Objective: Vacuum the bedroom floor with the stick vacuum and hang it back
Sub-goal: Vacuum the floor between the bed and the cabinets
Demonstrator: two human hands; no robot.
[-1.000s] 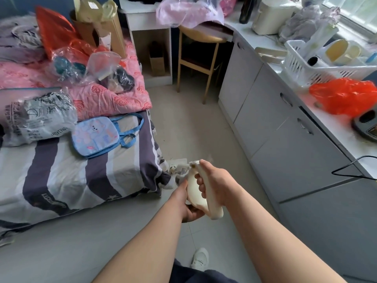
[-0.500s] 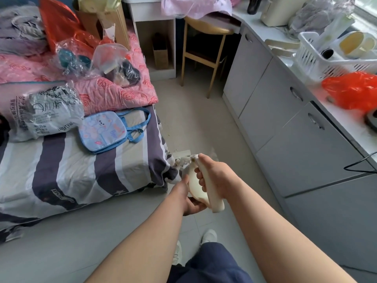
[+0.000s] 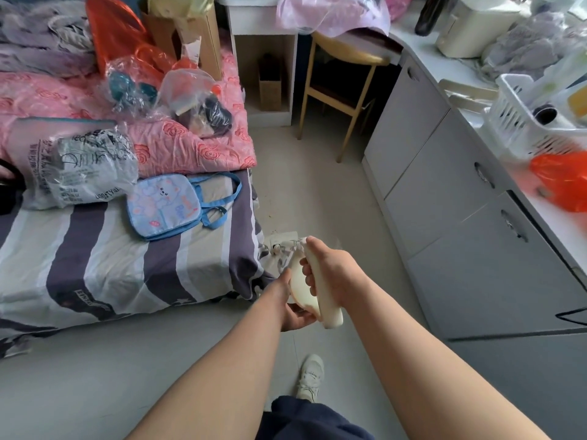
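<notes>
While our right grip [image 3: 336, 271] wraps the handle of the cream stick vacuum [image 3: 328, 312], our left grip [image 3: 292, 312] curls under its body, holding it above the floor [image 3: 317, 192] beside the striped bed [image 3: 111, 265].

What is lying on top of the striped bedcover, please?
A light blue cartoon-print bag with blue straps and a grey printed plastic bag lie on the striped bedcover. What either bag holds is hidden, and the pink quilt covers the bedcover's far end.
</notes>
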